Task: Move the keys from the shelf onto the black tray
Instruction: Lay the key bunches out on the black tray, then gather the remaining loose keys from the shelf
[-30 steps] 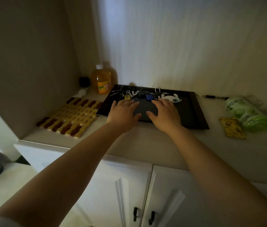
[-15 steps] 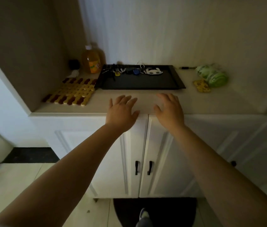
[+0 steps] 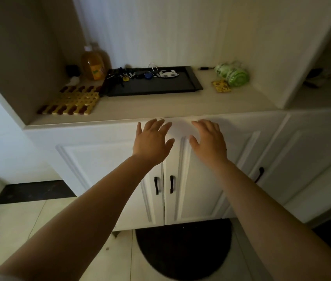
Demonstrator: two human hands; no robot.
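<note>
Keys [image 3: 140, 74], a tangled metal bunch with blue, yellow and white fobs, are lying along the far edge of the flat black rectangular tray [image 3: 160, 86], upper centre of the frame. Both bare hands, left hand [image 3: 151, 141] and right hand [image 3: 209, 141], are pulling back below the pale shelf [image 3: 160, 107], fingers spread and holding nothing, so the move looks finished. Dim light is blurring individual keys together.

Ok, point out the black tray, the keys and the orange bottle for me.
black tray [image 3: 160, 86]: head view, bare floor of the tray, front half.
keys [image 3: 148, 75]: head view, the blue fob in the bunch at the tray's back.
orange bottle [image 3: 93, 65]: head view, the bottle's body.
</note>
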